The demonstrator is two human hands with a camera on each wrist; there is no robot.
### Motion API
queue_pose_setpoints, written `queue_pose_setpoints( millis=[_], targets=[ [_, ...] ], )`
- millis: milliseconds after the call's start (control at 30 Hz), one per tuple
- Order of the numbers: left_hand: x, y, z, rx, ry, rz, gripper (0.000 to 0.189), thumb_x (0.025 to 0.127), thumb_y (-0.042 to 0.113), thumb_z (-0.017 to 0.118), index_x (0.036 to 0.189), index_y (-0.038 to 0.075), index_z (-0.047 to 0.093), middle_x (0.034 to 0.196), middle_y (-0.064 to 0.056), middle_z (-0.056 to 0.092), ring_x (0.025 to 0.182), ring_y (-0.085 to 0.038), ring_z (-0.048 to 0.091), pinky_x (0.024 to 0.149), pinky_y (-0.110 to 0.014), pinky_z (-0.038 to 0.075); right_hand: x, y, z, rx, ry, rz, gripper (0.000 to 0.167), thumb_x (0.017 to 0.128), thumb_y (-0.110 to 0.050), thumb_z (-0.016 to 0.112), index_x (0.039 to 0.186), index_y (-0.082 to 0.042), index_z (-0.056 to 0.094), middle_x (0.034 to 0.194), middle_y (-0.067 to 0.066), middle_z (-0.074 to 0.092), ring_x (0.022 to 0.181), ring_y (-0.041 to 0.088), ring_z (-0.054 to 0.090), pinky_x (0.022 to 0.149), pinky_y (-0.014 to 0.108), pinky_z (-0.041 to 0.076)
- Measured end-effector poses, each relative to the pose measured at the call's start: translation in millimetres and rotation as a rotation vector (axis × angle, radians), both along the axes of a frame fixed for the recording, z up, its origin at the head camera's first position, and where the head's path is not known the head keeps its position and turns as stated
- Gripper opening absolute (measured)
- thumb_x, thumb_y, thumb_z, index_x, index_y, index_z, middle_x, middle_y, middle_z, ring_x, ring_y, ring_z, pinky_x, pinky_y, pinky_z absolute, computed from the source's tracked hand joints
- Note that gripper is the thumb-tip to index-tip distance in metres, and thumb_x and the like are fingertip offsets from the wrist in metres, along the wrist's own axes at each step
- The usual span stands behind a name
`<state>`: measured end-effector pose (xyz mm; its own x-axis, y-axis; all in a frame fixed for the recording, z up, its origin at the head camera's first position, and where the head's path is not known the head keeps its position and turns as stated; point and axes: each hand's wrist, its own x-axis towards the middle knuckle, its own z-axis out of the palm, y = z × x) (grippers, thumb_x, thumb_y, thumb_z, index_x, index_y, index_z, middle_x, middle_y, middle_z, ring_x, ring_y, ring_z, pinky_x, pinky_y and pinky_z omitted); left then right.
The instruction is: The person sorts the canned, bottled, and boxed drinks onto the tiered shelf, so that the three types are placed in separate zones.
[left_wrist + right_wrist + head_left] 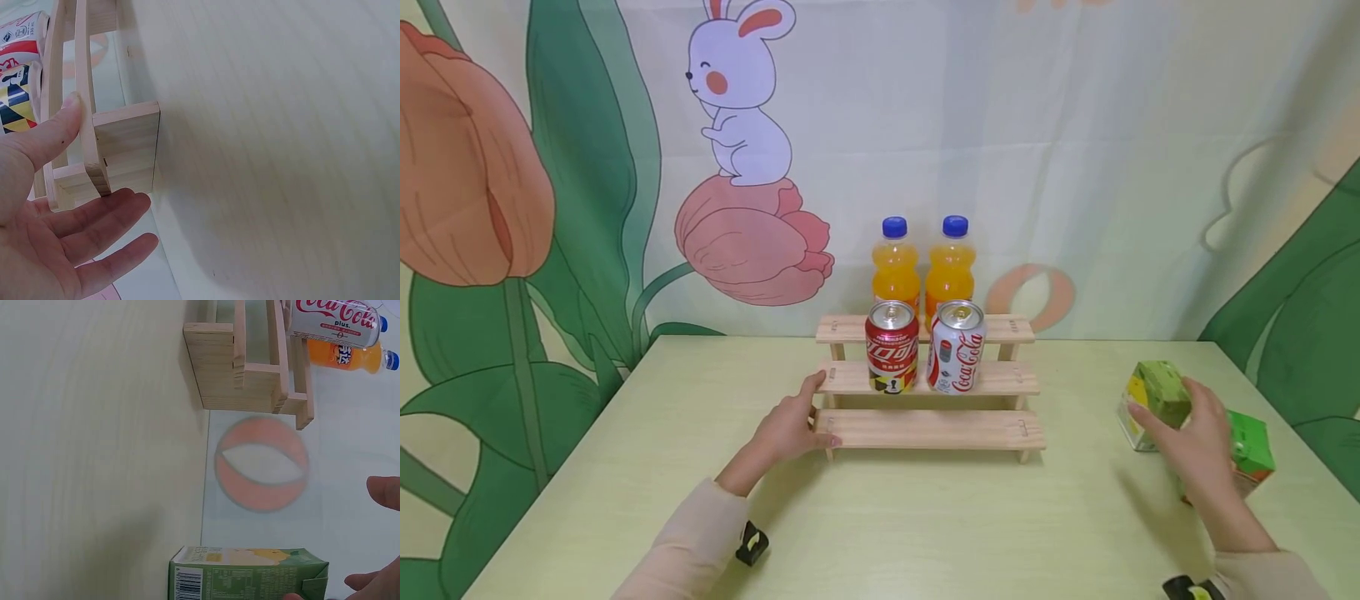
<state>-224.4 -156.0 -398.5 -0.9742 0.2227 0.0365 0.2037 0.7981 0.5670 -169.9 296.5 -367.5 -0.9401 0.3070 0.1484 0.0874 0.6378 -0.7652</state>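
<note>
A three-step wooden rack (pixel 925 428) stands on the table. My left hand (pixel 790 425) grips its left end, the thumb (pixel 59 128) over the lowest step and the fingers by the side. A red cola can (pixel 892 350) and a white Coca-Cola can (pixel 956 350) stand on the middle step. Two orange soda bottles, one left (pixel 895 267) and one right (pixel 951 267), stand on the top step. At the right, my right hand (pixel 1198 433) is spread around a green-and-yellow drink carton (pixel 1161 392); in the right wrist view the thumb (pixel 384 490) is apart from it.
A second green carton (pixel 1251 442) stands behind my right hand, partly hidden by it. The pale table (pixel 925 533) ends at the back against a printed cloth (pixel 1120 167) with a rabbit and tulips.
</note>
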Motion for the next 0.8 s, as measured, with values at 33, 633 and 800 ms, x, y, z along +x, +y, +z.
queue_pose_setpoints(
  millis=[33,633,800],
  targets=[
    [-0.1,0.0,-0.1,-0.002,-0.001,0.001,0.096,0.069,0.02,0.08,0.142,0.007,0.02,0.104,-0.019,0.061,0.081,-0.022,0.06,0.063,-0.033,0.047,-1.1,0,-0.5,-0.005,-0.001,-0.001,0.085,0.089,-0.039,0.055,0.142,0.007,0.008,0.144,0.031,0.003,0.131,0.047,0.004,0.097,0.064,0.01],
    [-1.1,-1.2,0.2,-0.014,-0.005,0.0,0.096,0.069,0.022,0.08,0.143,0.008,0.021,0.098,-0.017,0.062,0.077,-0.02,0.058,0.061,-0.032,0.046,-32.6,9,-4.4,-0.224,-0.11,-0.139,0.08,0.091,-0.039,0.045,0.145,-0.002,-0.002,0.148,0.024,0.001,0.133,0.041,0.008,0.101,0.057,0.011],
    [-0.5,-1.5,-0.7,-0.015,-0.001,-0.002,0.096,0.069,0.022,0.08,0.142,0.007,0.021,0.098,-0.018,0.062,0.077,-0.02,0.059,0.062,-0.032,0.046,-40.0,9,-9.4,-0.362,-0.092,-0.256,0.072,0.091,-0.036,0.049,0.147,-0.011,0.01,0.15,0.016,0.011,0.131,0.035,0.017,0.104,0.05,0.014]
  ],
)
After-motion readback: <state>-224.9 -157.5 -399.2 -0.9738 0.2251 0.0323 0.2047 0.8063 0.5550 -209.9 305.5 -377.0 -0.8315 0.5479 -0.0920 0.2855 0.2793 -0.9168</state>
